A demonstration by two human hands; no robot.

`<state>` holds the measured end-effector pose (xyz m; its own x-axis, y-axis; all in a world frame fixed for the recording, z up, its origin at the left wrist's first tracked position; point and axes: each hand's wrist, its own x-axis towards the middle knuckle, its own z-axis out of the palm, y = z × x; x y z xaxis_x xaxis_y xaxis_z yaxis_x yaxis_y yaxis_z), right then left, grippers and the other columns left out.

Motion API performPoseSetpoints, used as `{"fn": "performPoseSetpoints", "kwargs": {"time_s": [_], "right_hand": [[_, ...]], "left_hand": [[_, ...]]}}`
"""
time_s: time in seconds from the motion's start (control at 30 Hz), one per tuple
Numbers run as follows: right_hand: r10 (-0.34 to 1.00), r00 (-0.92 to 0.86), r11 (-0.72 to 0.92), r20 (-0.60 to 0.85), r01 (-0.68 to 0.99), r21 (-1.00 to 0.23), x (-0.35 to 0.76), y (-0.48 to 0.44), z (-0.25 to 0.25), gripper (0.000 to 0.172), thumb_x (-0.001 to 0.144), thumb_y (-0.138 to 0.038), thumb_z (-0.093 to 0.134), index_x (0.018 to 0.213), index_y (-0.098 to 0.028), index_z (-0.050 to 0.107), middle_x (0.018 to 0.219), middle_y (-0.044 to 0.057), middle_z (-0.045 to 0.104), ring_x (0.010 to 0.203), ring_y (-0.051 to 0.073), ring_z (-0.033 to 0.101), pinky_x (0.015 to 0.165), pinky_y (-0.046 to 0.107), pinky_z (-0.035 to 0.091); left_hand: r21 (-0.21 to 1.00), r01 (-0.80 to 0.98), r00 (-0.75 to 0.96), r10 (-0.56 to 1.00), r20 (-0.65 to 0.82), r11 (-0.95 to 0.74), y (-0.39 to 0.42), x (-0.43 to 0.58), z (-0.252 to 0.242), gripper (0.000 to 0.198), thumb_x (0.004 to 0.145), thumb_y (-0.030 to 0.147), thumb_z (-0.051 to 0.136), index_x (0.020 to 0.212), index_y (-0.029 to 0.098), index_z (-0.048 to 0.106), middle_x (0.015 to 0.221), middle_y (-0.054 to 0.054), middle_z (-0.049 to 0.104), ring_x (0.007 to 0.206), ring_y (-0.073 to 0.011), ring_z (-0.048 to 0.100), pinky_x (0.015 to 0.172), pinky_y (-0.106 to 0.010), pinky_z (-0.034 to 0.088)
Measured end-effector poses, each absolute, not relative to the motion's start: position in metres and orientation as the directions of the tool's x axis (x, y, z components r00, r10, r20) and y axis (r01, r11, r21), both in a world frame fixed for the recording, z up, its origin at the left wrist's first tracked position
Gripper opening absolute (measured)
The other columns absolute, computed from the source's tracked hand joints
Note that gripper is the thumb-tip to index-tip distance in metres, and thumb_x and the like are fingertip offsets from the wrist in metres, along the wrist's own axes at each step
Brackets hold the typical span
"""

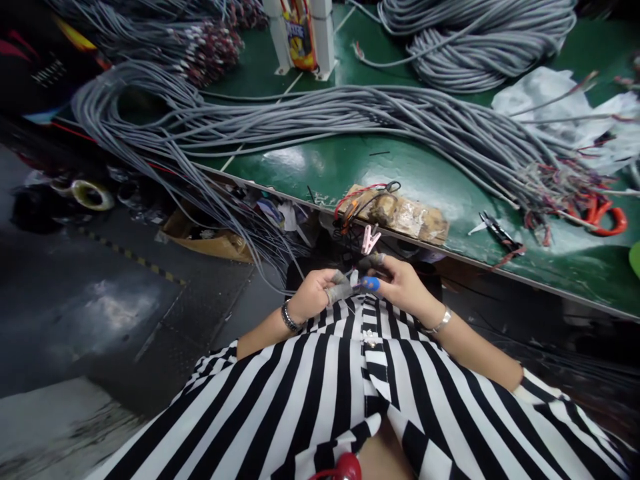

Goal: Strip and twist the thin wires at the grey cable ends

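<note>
On my feed, the left hand (316, 291) pinches a wire end (355, 279) just off the worktop (300, 160); the right hand (404, 281) meets it, grip unclear. The trailing cable (274, 288) could snag, I judge, tugging it loose.

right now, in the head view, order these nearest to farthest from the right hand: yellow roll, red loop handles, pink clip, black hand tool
From the right hand:
1. Pink clip: just beyond the fingertips.
2. Black hand tool: to the right, on the green table.
3. Red loop handles: farther right.
4. Yellow roll: far left, off the table.
</note>
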<state>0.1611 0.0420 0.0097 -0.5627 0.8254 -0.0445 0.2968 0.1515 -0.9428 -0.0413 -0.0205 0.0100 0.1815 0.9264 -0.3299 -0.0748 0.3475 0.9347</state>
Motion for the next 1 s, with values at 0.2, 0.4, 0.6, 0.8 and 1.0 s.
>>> {"fn": "performPoseSetpoints", "kwargs": {"time_s": [0.2,0.4,0.6,0.8,1.0], "right_hand": [[0.76,-0.641,-0.005,-0.106,0.158,-0.987,0.145,0.036,0.002,0.032,0.082,-0.046,0.059,0.076,-0.015,0.061,0.069,0.002,0.061,0.062,0.012,0.053,0.061,0.027,0.046],[0.687,-0.597,0.62,0.414,0.186,-0.762,0.15,0.026,0.014,0.015,0.086,-0.027,0.053,0.077,-0.018,0.06,0.077,0.005,0.058,0.067,0.013,0.053,0.061,0.026,0.044],[0.81,-0.479,0.539,0.339,0.378,-0.753,0.151,0.03,0.013,0.015,0.083,-0.03,0.06,0.092,-0.018,0.061,0.08,0.005,0.061,0.069,0.014,0.055,0.062,0.026,0.044],[0.657,-0.699,0.708,0.281,0.444,-0.549,0.147,0.023,0.009,0.02,0.087,-0.021,0.046,0.071,-0.017,0.057,0.07,0.003,0.056,0.061,0.012,0.048,0.057,0.025,0.035],[0.549,-0.722,0.827,0.422,0.393,-0.402,0.151,0.02,0.02,0.014,0.082,-0.016,0.047,0.077,-0.017,0.06,0.072,0.004,0.057,0.063,0.013,0.048,0.061,0.027,0.034]], "left_hand": [[0.923,-0.19,0.139,0.94,-0.313,0.335,-0.02,-0.04,0.003,0.036,0.065,0.044,0.077,0.071,0.012,0.06,0.043,0.006,0.046,0.035,-0.0022,0.032,0.036,-0.017,0.02],[0.919,-0.282,-0.154,0.933,-0.326,0.274,-0.015,-0.042,-0.004,0.035,0.07,0.046,0.072,0.071,0.015,0.054,0.04,0.009,0.042,0.031,-0.0014,0.025,0.033,-0.017,0.012],[0.924,-0.217,-0.004,0.946,-0.324,0.316,-0.021,-0.038,-0.004,0.036,0.072,0.047,0.071,0.072,0.014,0.057,0.04,0.008,0.041,0.032,-0.0019,0.027,0.035,-0.017,0.015],[0.954,-0.114,0.006,0.961,-0.277,0.276,-0.023,-0.035,-0.001,0.032,0.073,0.043,0.071,0.073,0.014,0.057,0.044,0.008,0.045,0.036,-0.0022,0.03,0.039,-0.017,0.021],[0.981,0.074,-0.014,0.984,-0.178,0.178,-0.021,-0.035,0.005,0.023,0.076,0.037,0.067,0.073,0.015,0.06,0.052,0.005,0.051,0.046,-0.0056,0.04,0.047,-0.018,0.032]]}}
